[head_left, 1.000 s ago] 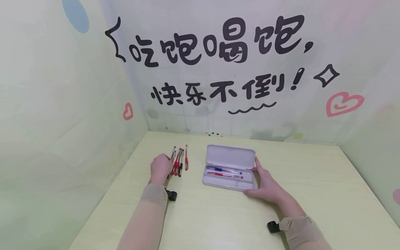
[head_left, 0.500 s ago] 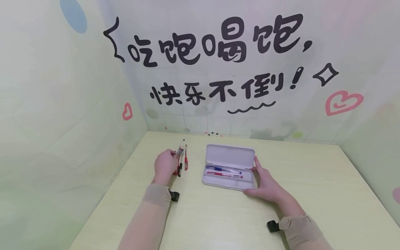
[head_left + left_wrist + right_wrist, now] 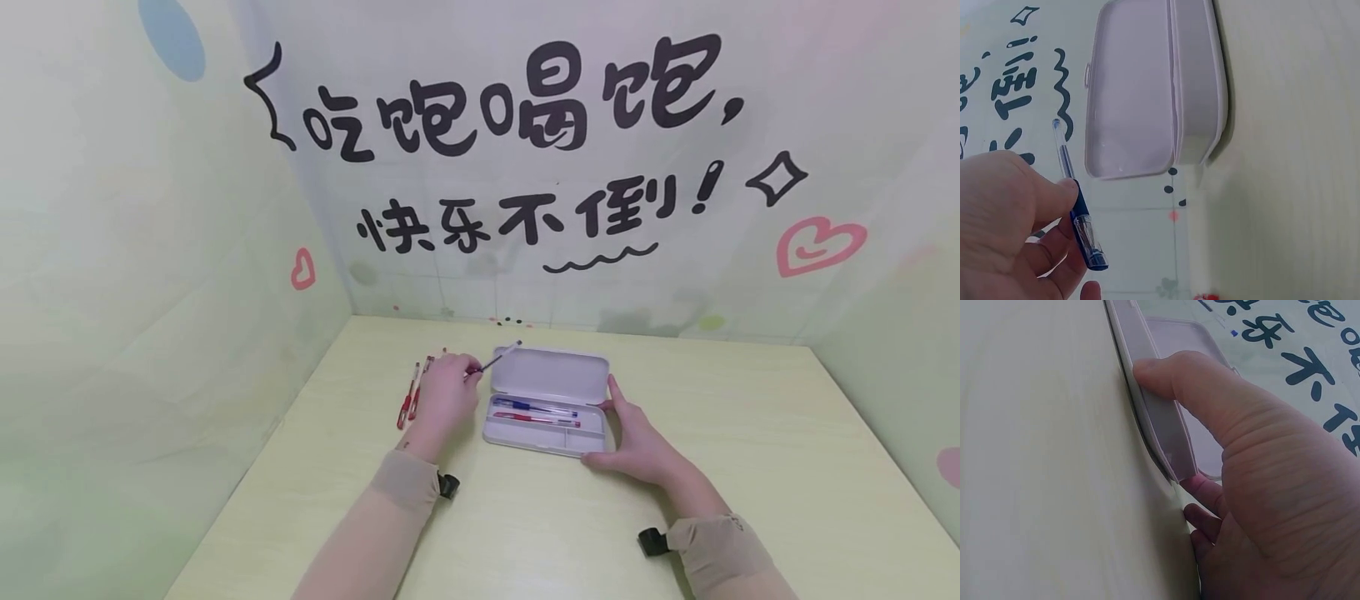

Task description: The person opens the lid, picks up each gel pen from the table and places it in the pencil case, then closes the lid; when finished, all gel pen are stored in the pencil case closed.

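Observation:
My left hand (image 3: 447, 398) pinches a blue-gripped pen (image 3: 1089, 240) between thumb and fingers, raised over the table to the left of a pale pencil case (image 3: 551, 375). In the head view the pen's clear end points up and right, across the corner of the case's raised lid. The case lies with its lid back; a blue pen (image 3: 517, 405) and a red pen (image 3: 513, 416) rest in its rear compartment. With thumb at the front and fingers behind, my right hand (image 3: 643, 446) holds the case's right end. The thumb (image 3: 1157, 375) presses the case wall in the right wrist view.
Several pens lie on the table left of the case, partly hidden by my left hand; red pens (image 3: 408, 404) show beside it. The pale wooden table (image 3: 525, 525) meets printed wall sheets (image 3: 465, 283) at the back and sides.
My left hand has lifted the blue pen from the loose pens and moved right, towards the pencil case. My right hand stays at the case's right end.

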The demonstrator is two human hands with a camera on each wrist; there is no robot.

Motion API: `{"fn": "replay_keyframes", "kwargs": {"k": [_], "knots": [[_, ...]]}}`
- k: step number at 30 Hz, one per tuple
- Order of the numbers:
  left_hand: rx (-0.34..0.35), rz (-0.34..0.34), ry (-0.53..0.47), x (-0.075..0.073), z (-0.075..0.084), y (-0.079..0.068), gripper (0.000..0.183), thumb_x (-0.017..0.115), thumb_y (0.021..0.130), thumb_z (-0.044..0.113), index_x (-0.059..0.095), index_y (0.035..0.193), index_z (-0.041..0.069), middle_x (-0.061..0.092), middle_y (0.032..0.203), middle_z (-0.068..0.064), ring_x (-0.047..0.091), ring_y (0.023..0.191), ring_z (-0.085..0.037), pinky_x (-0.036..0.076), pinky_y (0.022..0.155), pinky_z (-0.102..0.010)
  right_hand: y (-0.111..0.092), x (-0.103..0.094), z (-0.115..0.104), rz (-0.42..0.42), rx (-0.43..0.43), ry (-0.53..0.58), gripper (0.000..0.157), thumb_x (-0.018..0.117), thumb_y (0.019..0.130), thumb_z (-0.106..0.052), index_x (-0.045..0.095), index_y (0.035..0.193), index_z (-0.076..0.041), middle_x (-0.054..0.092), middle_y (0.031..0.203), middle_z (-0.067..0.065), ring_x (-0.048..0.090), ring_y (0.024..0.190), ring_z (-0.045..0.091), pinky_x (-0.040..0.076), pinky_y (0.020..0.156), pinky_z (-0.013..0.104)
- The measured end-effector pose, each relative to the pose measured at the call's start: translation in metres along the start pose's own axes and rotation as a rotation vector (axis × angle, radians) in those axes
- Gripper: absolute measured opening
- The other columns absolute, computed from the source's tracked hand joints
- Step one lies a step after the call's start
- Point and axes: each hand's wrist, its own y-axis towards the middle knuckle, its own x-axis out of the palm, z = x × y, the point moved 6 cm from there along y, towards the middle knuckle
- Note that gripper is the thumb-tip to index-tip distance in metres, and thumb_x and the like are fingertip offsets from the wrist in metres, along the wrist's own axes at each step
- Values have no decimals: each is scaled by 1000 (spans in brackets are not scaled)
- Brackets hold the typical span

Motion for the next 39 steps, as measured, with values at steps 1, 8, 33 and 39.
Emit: {"fn": "replay_keyframes", "kwargs": {"k": [1,8,33,39], "knots": [[18,-14,3,3,4,-1,17,72,107,22,76,122,17,77,118,-2,68,114,-28,54,107,-51,0,0,0,2,-4,3,151,102,74,-38,-2,173,6,61,146,24,46,149,52,23,130,77],[126,-124,49,29,27,-9,15,71,107,25,77,120,21,76,118,0,65,111,-25,55,103,-50,2,1,1,6,-16,26,151,103,73,-35,-3,172,8,63,144,24,48,149,49,21,131,76],[198,-257,56,62,37,-24,12,77,103,25,82,114,23,75,124,-2,66,115,-30,57,102,-53,0,0,-5,9,-21,20,151,102,73,-37,-2,172,9,62,144,25,47,149,52,21,131,77],[213,-248,35,59,38,-24,17,78,102,25,82,119,22,76,129,-5,67,118,-32,57,106,-53,-1,1,-4,9,-10,14,150,101,73,-37,-2,172,9,61,147,26,45,150,53,21,131,77]]}}
